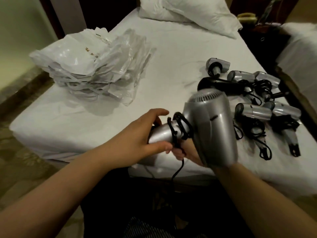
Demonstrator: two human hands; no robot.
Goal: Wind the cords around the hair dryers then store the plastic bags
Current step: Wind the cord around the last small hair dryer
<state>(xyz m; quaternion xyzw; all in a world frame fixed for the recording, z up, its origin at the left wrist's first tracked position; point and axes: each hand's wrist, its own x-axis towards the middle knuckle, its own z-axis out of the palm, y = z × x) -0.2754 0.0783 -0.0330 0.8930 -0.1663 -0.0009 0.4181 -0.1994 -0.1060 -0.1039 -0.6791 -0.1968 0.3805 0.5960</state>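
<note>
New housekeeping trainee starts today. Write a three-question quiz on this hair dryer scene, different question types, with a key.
1. True or false: the cord is already looped partly round the handle of the silver hair dryer held above the bed.
2. Multiple choice: where is the pile of plastic bags? A) on the pillow B) on the bed, left of the other hair dryers C) on the floor
3. Fill in: the left hand holds the dryer by its ____.

Key
1. True; a loose length hangs down past the right hand, so winding is not finished.
2. B
3. handle
</note>
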